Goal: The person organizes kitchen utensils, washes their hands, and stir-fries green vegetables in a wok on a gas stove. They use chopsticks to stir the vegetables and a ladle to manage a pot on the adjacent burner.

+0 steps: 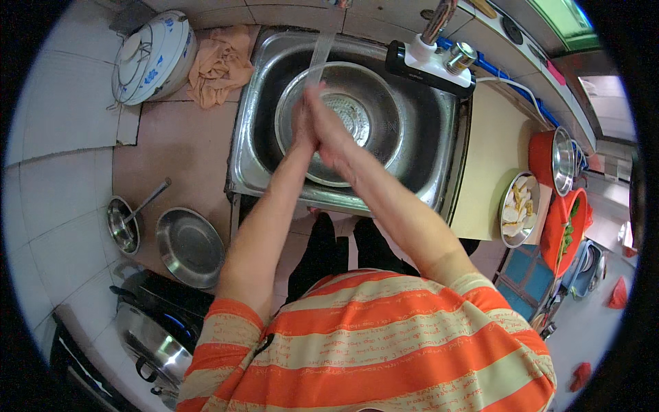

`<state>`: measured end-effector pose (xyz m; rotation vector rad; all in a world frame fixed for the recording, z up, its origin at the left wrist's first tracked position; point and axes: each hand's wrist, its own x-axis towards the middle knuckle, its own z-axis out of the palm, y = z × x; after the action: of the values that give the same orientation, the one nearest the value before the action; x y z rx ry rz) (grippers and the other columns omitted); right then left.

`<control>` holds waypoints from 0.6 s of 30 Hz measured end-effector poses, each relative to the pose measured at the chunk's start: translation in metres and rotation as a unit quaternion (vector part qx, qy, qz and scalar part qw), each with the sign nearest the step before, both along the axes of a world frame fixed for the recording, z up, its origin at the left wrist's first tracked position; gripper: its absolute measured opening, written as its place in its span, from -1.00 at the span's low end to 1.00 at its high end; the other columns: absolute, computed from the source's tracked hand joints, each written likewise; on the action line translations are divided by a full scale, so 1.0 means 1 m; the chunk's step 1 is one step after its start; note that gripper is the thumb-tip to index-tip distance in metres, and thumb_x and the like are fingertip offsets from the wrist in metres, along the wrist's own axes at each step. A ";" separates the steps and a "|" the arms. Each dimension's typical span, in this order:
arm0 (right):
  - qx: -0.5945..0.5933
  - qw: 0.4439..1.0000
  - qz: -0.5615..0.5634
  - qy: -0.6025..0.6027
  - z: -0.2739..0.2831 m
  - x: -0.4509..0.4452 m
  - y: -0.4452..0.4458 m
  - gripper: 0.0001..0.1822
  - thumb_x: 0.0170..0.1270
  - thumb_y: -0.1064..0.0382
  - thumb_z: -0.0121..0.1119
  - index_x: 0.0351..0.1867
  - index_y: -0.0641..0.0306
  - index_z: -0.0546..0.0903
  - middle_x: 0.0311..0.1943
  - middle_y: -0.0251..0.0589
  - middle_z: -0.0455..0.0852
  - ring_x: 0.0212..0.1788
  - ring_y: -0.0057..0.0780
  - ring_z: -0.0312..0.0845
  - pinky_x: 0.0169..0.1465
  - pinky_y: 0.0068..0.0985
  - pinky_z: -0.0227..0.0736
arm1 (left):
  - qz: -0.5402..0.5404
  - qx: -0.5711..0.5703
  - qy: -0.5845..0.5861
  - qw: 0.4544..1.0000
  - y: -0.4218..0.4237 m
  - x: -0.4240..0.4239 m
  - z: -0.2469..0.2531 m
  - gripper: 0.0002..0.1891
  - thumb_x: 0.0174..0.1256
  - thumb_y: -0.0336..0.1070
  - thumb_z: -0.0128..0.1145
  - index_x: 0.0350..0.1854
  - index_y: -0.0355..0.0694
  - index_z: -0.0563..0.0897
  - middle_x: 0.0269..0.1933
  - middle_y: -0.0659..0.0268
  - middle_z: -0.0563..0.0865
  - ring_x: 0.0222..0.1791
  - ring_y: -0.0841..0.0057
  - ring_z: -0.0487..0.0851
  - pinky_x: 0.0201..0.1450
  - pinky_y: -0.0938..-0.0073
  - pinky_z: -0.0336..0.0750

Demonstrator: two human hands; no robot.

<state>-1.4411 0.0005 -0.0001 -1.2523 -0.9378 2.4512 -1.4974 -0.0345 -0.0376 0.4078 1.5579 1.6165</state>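
Observation:
My left hand (pixel 302 123) and my right hand (pixel 330 129) are pressed palm to palm, fingers pointing away from me. Motion blurs the fingers, and the space between the palms is hidden. A stream of water (pixel 322 49) falls onto the fingertips from the far side. Under both hands a round stainless steel basin (pixel 383 110) sits inside the metal sink (pixel 430 149). Its dimpled bottom looks wet.
A blue-patterned enamel basin (pixel 159 62) and a crumpled orange cloth (pixel 221 67) lie left of the sink. Nearer are a steel bowl with a ladle (pixel 146 200) and a steel plate (pixel 190 247). Rightward are a power strip (pixel 432 67) and a bowl of cut pieces (pixel 519 211).

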 end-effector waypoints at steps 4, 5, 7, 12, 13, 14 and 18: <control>0.081 0.997 0.019 0.007 -0.013 0.001 -0.017 -0.22 0.09 0.15 0.28 0.27 0.41 0.16 0.03 -0.03 0.45 0.09 -0.26 0.39 0.10 -0.40 0.36 | -0.015 -0.127 0.201 0.971 -0.004 -0.010 -0.017 -0.62 0.31 -0.21 0.02 0.08 -0.35 0.51 0.05 0.24 0.59 -0.01 0.44 0.57 0.01 0.52 0.45; 0.105 0.994 0.011 0.015 -0.016 -0.001 -0.012 -0.25 0.10 0.18 0.26 0.25 0.41 0.17 0.01 -0.04 0.47 0.05 -0.26 0.42 0.07 -0.40 0.39 | 0.039 -0.027 0.121 0.992 -0.002 -0.007 -0.018 -0.69 0.28 -0.33 0.07 0.02 -0.37 0.53 0.00 0.22 0.62 -0.05 0.44 0.60 -0.05 0.50 0.51; 0.164 0.985 -0.043 0.029 -0.023 -0.005 0.001 -0.31 0.12 0.24 0.24 0.23 0.39 0.19 -0.03 -0.05 0.49 -0.02 -0.27 0.48 0.01 -0.41 0.45 | 0.147 0.108 -0.199 0.963 0.008 0.007 -0.017 -0.71 0.27 -0.43 0.04 0.03 -0.37 0.52 0.00 0.17 0.60 -0.01 0.43 0.58 0.01 0.45 0.51; 0.035 0.991 -0.051 0.122 -0.037 -0.014 0.033 -0.88 0.30 0.39 0.00 -0.16 0.30 0.41 -0.38 -0.15 0.56 -0.50 -0.34 0.56 -0.41 -0.39 0.57 | 0.207 0.174 -0.284 0.920 0.013 0.024 0.002 -0.65 0.26 -0.58 -0.15 0.10 -0.40 0.43 0.06 0.09 0.54 0.10 0.33 0.50 0.19 0.36 0.38; -0.011 0.989 -0.032 0.143 -0.038 -0.013 0.037 -0.92 0.33 0.35 -0.02 -0.22 0.28 0.42 -0.43 -0.18 0.55 -0.51 -0.35 0.53 -0.43 -0.40 0.55 | 0.164 0.061 -0.108 0.979 0.008 0.029 0.007 -0.64 0.26 -0.57 -0.16 0.13 -0.41 0.41 0.06 0.07 0.54 0.10 0.29 0.50 0.19 0.35 0.37; -0.061 0.986 -0.010 0.157 -0.039 -0.011 0.040 -0.92 0.35 0.31 -0.04 -0.28 0.26 0.44 -0.49 -0.20 0.54 -0.53 -0.36 0.51 -0.44 -0.41 0.54 | 0.103 -0.039 0.083 0.990 0.003 0.036 0.011 -0.63 0.27 -0.55 -0.17 0.15 -0.42 0.39 0.06 0.05 0.53 0.10 0.25 0.50 0.18 0.33 0.37; -0.117 0.987 0.077 0.078 -0.036 0.011 0.052 -0.75 0.37 0.18 -0.11 -0.49 0.16 0.42 -0.66 -0.32 0.47 -0.61 -0.38 0.44 -0.39 -0.38 0.51 | 0.029 -0.023 0.459 0.887 -0.016 0.059 0.022 -0.53 0.21 -0.57 -0.20 0.23 -0.39 0.34 0.17 -0.10 0.44 0.15 0.01 0.42 0.22 0.24 0.29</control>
<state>-1.4298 0.0525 -0.0358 -1.0700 -0.7476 2.8024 -1.4381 -0.0507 -0.0156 1.2405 2.2927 1.4872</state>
